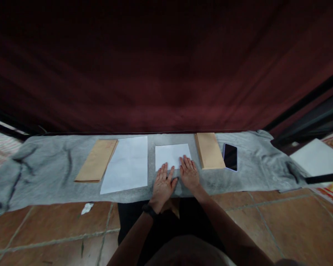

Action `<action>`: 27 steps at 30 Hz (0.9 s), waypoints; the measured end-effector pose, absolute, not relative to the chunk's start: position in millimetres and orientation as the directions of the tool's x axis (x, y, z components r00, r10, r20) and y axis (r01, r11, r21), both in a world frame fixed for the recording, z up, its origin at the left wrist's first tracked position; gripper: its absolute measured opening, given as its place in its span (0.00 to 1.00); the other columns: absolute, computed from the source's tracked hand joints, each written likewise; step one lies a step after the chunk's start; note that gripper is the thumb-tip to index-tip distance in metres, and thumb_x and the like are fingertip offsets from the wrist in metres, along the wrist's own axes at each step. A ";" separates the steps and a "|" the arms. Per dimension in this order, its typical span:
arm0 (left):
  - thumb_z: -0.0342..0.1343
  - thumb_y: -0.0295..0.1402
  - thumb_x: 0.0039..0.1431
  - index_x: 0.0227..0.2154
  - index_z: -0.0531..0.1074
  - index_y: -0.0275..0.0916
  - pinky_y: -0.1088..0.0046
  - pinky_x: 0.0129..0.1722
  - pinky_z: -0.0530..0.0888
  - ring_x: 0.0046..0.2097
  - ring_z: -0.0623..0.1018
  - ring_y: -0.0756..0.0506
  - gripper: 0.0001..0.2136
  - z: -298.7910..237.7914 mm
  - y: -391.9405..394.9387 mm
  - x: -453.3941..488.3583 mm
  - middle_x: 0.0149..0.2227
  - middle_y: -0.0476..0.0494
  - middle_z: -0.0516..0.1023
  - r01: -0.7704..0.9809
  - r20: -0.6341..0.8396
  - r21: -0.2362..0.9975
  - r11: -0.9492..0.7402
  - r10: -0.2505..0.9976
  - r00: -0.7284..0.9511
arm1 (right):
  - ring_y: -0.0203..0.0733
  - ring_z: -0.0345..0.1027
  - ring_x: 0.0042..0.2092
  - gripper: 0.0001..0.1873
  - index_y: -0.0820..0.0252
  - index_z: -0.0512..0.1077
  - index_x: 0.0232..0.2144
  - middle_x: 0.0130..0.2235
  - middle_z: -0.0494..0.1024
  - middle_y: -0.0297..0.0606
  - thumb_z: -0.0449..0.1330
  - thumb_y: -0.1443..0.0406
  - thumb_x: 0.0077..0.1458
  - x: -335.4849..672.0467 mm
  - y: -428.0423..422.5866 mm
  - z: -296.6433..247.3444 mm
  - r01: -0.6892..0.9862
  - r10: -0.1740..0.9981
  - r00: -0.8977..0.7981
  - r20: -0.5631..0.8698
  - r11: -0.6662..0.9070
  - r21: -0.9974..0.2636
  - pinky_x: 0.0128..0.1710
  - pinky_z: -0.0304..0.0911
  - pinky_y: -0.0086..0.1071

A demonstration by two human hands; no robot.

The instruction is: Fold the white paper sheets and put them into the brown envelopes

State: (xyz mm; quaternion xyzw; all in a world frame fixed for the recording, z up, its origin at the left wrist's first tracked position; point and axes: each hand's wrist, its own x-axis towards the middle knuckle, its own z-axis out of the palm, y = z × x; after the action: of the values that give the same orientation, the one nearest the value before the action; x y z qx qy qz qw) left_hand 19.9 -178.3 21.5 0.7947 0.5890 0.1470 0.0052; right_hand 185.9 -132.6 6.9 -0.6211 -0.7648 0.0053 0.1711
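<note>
Both of my hands lie flat at the near edge of a white sheet of paper (172, 153), which looks folded to about half the size of the larger sheet. My left hand (163, 184) has its fingers stretched over the lower left part, with a dark band on the wrist. Over the lower right corner rests my right hand (189, 173), fingers extended. Neither hand grips anything. Left of them is a larger white sheet (129, 162), partly beside a brown paper envelope (96, 160). A stack of brown envelopes (210, 150) sits just right of my right hand.
A grey cloth (55, 159) covers the narrow table. A phone (230, 157) with a dark screen lies right of the brown stack. Behind the table hangs a dark red curtain (166, 85). A crumpled white scrap (87, 208) is on the tiled floor (58, 223).
</note>
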 end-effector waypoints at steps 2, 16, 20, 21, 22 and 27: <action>0.49 0.40 0.70 0.69 0.57 0.40 0.50 0.68 0.62 0.72 0.56 0.35 0.27 22.4 -178.3 19.9 0.72 0.34 0.53 0.934 0.224 0.182 -0.309 0.938 0.266 | 0.50 0.53 0.70 0.27 0.61 0.59 0.69 0.70 0.60 0.47 0.44 0.65 0.71 188.9 -133.1 6.5 0.948 0.949 -0.175 0.261 0.234 -0.217 0.68 0.49 0.49; 0.47 0.40 0.70 0.69 0.59 0.39 0.51 0.68 0.62 0.72 0.58 0.36 0.27 21.0 -178.8 19.8 0.71 0.34 0.56 0.949 0.218 0.164 -0.271 0.948 0.233 | 0.51 0.56 0.69 0.27 0.61 0.61 0.68 0.69 0.62 0.46 0.46 0.66 0.70 200.4 -133.9 2.4 0.951 0.943 -0.159 0.291 0.225 -0.212 0.67 0.51 0.49; 0.46 0.41 0.71 0.68 0.60 0.39 0.51 0.68 0.62 0.71 0.58 0.36 0.26 23.3 -179.0 19.9 0.71 0.34 0.57 0.948 0.218 0.170 -0.270 0.948 0.231 | 0.51 0.57 0.68 0.27 0.60 0.62 0.68 0.69 0.63 0.47 0.46 0.67 0.69 201.6 -134.0 0.5 0.949 0.934 -0.141 0.328 0.223 -0.225 0.66 0.53 0.49; 0.46 0.41 0.71 0.68 0.60 0.39 0.52 0.68 0.62 0.71 0.59 0.36 0.26 24.5 -178.6 20.0 0.71 0.34 0.57 0.947 0.216 0.174 -0.270 0.949 0.231 | 0.51 0.57 0.68 0.27 0.61 0.62 0.68 0.69 0.63 0.47 0.46 0.67 0.69 202.1 -134.0 0.6 0.949 0.935 -0.142 0.325 0.222 -0.224 0.66 0.53 0.49; 0.46 0.40 0.71 0.68 0.61 0.39 0.52 0.68 0.62 0.71 0.59 0.36 0.26 25.9 -177.9 20.2 0.71 0.34 0.58 0.946 0.213 0.179 -0.269 0.950 0.230 | 0.51 0.57 0.68 0.27 0.61 0.62 0.67 0.69 0.63 0.47 0.46 0.67 0.69 202.5 -133.8 1.0 0.950 0.938 -0.143 0.316 0.220 -0.221 0.66 0.52 0.49; 0.43 0.38 0.72 0.64 0.67 0.38 0.51 0.69 0.60 0.70 0.63 0.37 0.23 32.4 -166.0 22.0 0.68 0.34 0.65 0.953 0.186 0.175 -0.247 0.959 0.214 | 0.53 0.57 0.69 0.27 0.65 0.62 0.67 0.69 0.62 0.49 0.47 0.67 0.69 197.6 -129.0 9.1 0.957 0.957 -0.130 0.259 0.190 -0.220 0.68 0.50 0.49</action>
State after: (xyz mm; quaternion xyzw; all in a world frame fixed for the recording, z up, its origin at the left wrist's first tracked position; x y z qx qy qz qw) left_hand 22.0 -166.0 32.4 0.7791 0.6135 0.1283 0.0111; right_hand 197.6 -129.0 9.1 -0.6366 -0.7517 0.0001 0.1725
